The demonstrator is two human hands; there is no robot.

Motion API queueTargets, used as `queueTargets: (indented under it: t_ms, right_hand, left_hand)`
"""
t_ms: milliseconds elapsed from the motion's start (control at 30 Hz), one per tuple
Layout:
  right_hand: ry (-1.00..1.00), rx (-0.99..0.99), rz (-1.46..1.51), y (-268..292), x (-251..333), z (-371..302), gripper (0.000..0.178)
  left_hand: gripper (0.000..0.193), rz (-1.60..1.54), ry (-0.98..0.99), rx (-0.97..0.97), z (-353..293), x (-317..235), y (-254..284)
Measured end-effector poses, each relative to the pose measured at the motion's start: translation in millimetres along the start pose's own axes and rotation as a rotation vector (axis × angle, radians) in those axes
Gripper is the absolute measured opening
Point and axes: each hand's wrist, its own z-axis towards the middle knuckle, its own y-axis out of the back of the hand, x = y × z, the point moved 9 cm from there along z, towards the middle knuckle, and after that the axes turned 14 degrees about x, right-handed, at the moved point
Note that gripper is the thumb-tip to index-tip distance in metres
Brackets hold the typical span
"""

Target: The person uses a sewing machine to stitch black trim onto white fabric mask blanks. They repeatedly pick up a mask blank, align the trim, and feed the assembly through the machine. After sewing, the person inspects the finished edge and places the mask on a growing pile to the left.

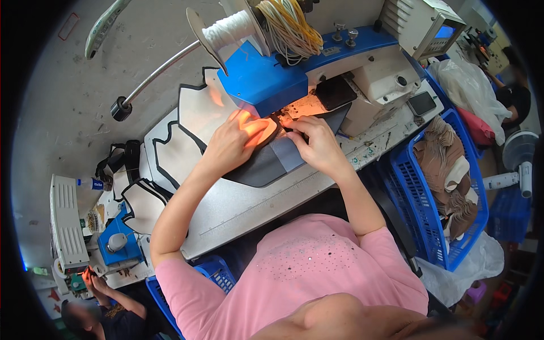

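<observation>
A flat dark grey piece of material (255, 170), with a lighter grey patch, lies on the pale worktable under both my hands. My left hand (235, 141) is closed at its edge, fingers close together beside the blue machine head (260, 79). Across from it, my right hand (315, 143) pinches the piece between thumb and bent fingers. Orange lamplight falls on both sets of fingertips. The machine head partly hides the spot where they meet. Light pieces with black edging (173, 153) lie to the left, partly overlapping.
A spool of white tape (229, 31) and coiled cables (290, 28) sit atop the machine. A black phone-like slab (335, 92) rests on its bed. At right stands a blue basket (422, 198) of brown pieces. Another person (105, 311) works at a machine lower left.
</observation>
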Motion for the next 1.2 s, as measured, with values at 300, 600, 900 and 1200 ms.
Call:
queueTargets:
  t_ms: [300,600,900,1200]
  right_hand:
    - [0.064,0.000,-0.023,3,4,-6,0.015]
    - [0.045,-0.008,-0.012,2,1,-5,0.015]
    - [0.025,-0.005,-0.093,3,3,-5,0.015]
    - [0.020,-0.060,-0.095,2,0,-5,0.018]
  left_hand:
    - [0.030,-0.041,0.086,0.142,7,20,-3]
    - [0.020,-0.010,0.251,0.052,1,-5,-8]
    - [0.019,-0.259,0.255,0.113,4,-32,-15]
    - [0.027,-0.219,0.133,0.193,2,-22,-14]
